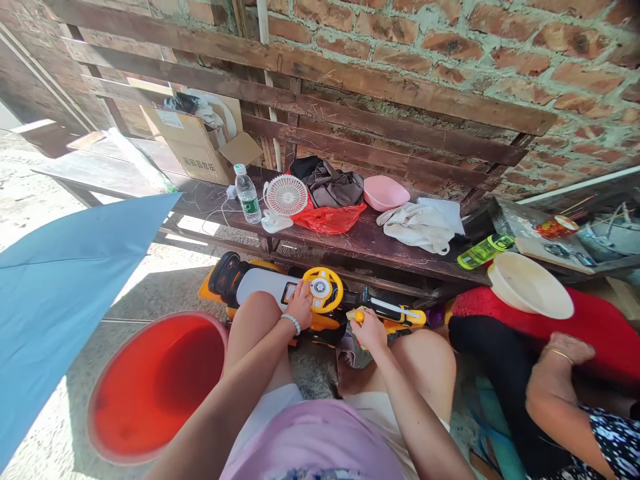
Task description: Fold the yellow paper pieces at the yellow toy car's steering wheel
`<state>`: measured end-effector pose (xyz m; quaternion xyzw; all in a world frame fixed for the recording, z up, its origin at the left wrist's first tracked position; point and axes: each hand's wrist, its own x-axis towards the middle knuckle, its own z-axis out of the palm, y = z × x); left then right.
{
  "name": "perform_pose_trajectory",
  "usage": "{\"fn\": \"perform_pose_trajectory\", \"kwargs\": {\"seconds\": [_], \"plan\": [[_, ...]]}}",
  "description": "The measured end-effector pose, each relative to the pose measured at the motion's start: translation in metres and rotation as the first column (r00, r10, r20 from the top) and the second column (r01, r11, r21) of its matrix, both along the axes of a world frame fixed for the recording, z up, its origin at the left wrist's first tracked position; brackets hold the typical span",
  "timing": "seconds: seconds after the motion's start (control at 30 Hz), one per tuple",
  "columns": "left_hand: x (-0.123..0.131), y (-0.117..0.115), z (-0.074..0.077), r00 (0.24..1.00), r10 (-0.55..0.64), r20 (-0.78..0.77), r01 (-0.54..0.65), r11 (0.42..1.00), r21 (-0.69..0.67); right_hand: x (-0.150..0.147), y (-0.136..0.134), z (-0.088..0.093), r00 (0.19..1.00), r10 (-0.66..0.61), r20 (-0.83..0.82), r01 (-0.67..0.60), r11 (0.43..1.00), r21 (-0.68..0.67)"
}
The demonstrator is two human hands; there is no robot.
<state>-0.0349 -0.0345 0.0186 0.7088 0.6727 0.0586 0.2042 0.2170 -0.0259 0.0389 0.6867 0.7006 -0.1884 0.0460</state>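
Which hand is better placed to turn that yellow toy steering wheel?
Left, probably: the left hand already sits at the edge of the wheel, while the right hand is off to the side, holding a small yellow piece.

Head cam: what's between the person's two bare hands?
Head view: a round yellow plastic steering wheel on an orange toy, nearer the left hand than the right hand.
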Motion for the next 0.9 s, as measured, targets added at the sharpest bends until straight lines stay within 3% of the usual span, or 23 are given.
{"fn": "perform_pose_trajectory", "kwargs": {"seconds": [0.2,0.4,0.6,0.73,0.9], "plan": [[-0.006,-0.01,0.001,0.999,-0.043,-0.012,0.044,0.999,0.021,-0.002,-0.016,0.007,1.0,0.023,-0.003,-0.023,1.0,-0.009],[-0.005,-0.019,0.005,0.995,-0.095,0.005,0.095,0.995,-0.012,0.011,-0.037,0.0,0.999,0.028,-0.019,-0.029,0.999,-0.034],[-0.003,-0.018,0.001,0.991,-0.065,0.117,0.072,0.996,-0.06,0.016,-0.032,-0.004,1.0,0.018,-0.011,-0.019,0.994,-0.11],[0.001,-0.024,-0.004,0.987,-0.024,0.158,0.036,0.996,-0.077,0.012,-0.027,0.005,0.999,0.038,0.012,-0.035,0.981,-0.191],[0.007,-0.03,-0.013,0.961,0.055,0.271,-0.056,0.998,-0.005,0.017,-0.043,0.027,0.989,0.115,0.093,-0.082,0.948,-0.307]]}}
